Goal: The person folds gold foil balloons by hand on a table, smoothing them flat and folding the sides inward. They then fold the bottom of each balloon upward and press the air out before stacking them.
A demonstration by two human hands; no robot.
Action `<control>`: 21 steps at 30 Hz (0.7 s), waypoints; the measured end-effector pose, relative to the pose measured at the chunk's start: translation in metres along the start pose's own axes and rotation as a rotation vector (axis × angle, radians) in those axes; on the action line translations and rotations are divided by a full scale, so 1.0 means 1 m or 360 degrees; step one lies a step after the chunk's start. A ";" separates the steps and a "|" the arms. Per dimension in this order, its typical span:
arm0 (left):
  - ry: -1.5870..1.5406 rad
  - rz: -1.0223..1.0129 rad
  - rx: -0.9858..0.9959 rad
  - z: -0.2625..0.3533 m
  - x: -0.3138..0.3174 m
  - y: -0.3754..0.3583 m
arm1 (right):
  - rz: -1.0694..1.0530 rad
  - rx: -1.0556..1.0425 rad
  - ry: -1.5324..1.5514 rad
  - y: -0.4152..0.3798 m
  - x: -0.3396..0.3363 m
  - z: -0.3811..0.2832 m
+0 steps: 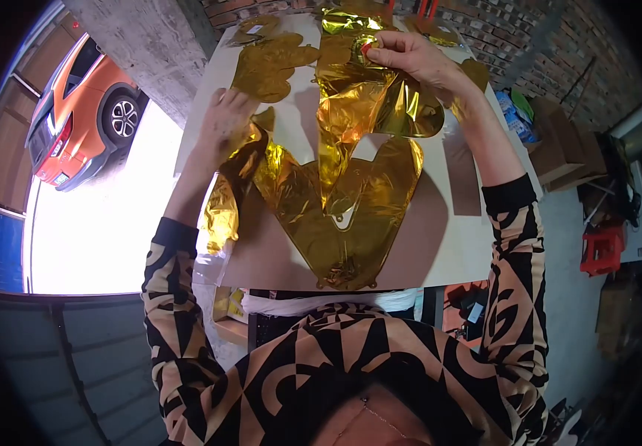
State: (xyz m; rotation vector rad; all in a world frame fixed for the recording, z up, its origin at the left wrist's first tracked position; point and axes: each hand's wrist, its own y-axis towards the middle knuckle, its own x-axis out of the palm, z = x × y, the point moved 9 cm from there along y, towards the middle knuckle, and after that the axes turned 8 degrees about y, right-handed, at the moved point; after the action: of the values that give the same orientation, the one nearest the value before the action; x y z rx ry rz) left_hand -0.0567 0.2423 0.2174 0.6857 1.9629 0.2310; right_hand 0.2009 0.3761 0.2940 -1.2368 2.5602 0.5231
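A large flat gold foil balloon point(350, 230), shaped with points, lies across the near half of the table. My right hand point(421, 67) pinches the upper part of a crumpled gold foil sheet point(347, 104), which hangs over the flat balloon. Something small and red shows at those fingertips; I cannot make out what it is. At the left, my left hand point(228, 119) is curled closed, back upward, against a twisted strip of gold foil point(222, 212) that trails down toward the table's left edge. Its fingertips are partly hidden.
More flat gold foil balloons point(265, 70) lie at the table's far left, with others at the far right. Cardboard boxes point(559, 145) and a red stool point(602, 249) stand to the right. An orange car point(86, 111) is parked beyond a concrete pillar point(150, 52) on the left.
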 end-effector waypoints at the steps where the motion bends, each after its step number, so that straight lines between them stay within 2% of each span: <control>1: -0.0150 0.0131 -0.0016 0.007 -0.010 0.005 | 0.0040 -0.0076 0.0011 -0.001 0.003 -0.009; 3: -0.0444 0.0392 -0.0050 0.022 -0.038 0.017 | -0.0032 -0.0167 0.0088 0.002 0.006 -0.020; 6: -0.1453 0.0193 -0.0620 0.031 -0.040 0.037 | -0.0237 -0.0316 0.0245 -0.001 0.015 -0.051; 8: -0.1992 -0.0132 -0.0578 0.052 -0.035 0.050 | -0.0104 -0.0251 0.0493 -0.002 0.014 -0.059; 10: -0.2374 -0.0262 -0.0570 0.072 -0.028 0.055 | 0.0040 -0.0188 0.0661 -0.007 0.014 -0.074; 11: -0.2490 -0.0221 -0.0590 0.080 -0.020 0.055 | 0.0082 -0.0208 0.0640 -0.004 0.010 -0.082; 12: -0.2611 -0.0183 -0.0615 0.087 -0.013 0.052 | 0.0256 -0.0200 0.0305 -0.002 -0.004 -0.079; 13: -0.2471 -0.0640 -0.0551 0.097 -0.013 0.050 | 0.0425 -0.0185 -0.0032 0.001 -0.019 -0.076; 14: -0.2608 -0.0416 -0.0695 0.097 -0.011 0.048 | 0.0585 -0.0161 -0.0365 0.004 -0.036 -0.067; 15: -0.2729 -0.0181 -0.0842 0.102 -0.011 0.043 | 0.0791 -0.0380 -0.0807 0.002 -0.047 -0.067; 18: -0.2875 -0.0140 -0.1303 0.089 0.002 0.032 | 0.1078 -0.1106 -0.0939 -0.035 -0.060 -0.072; 19: -0.2914 -0.0104 -0.1436 0.085 0.008 0.028 | 0.1088 -0.1030 -0.0438 -0.062 -0.038 -0.072; 20: -0.2952 -0.0064 -0.1567 0.082 0.012 0.025 | 0.1023 -0.0872 -0.0275 -0.068 -0.032 -0.032; 21: -0.3040 -0.0036 -0.1571 0.080 0.016 0.025 | 0.0957 -0.0713 -0.0119 -0.073 -0.023 0.018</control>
State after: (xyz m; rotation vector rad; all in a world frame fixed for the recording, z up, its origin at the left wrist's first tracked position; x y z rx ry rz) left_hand 0.0172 0.2615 0.1782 -0.0004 -0.0828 0.2955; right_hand 0.2734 0.3576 0.2713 -0.4941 2.8156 1.2899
